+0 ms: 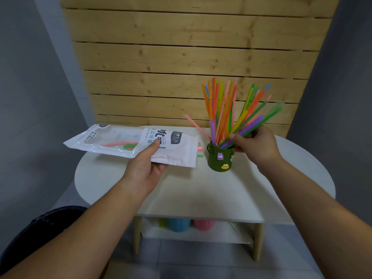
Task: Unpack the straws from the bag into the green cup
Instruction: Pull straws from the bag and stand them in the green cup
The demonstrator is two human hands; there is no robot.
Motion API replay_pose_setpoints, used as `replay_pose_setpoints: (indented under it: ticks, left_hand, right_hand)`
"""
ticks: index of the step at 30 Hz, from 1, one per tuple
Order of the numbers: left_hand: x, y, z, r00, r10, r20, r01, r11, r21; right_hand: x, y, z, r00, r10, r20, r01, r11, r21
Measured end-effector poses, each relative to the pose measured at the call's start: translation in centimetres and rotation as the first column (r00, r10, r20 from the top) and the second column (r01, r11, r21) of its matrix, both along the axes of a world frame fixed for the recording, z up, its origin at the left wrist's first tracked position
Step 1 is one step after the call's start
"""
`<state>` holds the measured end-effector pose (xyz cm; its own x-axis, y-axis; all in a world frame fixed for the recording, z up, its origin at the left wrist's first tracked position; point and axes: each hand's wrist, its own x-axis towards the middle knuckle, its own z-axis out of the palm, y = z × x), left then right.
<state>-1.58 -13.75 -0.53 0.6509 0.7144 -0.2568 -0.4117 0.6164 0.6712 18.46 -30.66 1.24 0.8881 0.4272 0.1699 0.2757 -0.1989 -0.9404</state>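
One white table (201, 188), green cup (216, 165), plank wall (181, 57)

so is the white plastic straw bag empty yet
Not empty: pink and green plastic straws show through the clear window of the white plastic bag, and straw ends poke out its open end beside the green cup.

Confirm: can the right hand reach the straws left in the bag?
Probably not yet: the right hand grips the bunch in the green cup. Once free, likely yes: straw ends poke from the bag beside it.
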Motion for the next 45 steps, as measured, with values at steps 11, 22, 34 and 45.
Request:
replay_pose_setpoints:
  ticks: [11,22,34,45]
  left_hand:
    - [-0.3,-0.4,0.3,0.999,-0.024,0.031,0.022,0.999,0.035]
    - [-1.0,-0.4,0.8,0.998,-0.031,-0.048,0.046,0.943,0.331]
    - [-1.0,0.2,0.6,1.0,-0.014,-0.015,0.015,0.998,0.065]
    - [-0.9,-0.3,0.8,1.0,-0.007,0.03,0.007,1.0,-0.018]
  right_hand:
    - [-5.9,-1.6,0.9,0.761,0.149,-0.631,-0.229,0.972,-0.047]
    - [-9.9,2.2,-0.7,0.627,0.337,-0.703,-0.141,0.936,0.324]
    - [-8.5,1.0,-0.5,0.84,0.304,-0.45,-0.166,0.933,0.321]
    - [-10.2,1.3,-0.7,0.662,0.484,-0.573,-0.12,0.822,0.556]
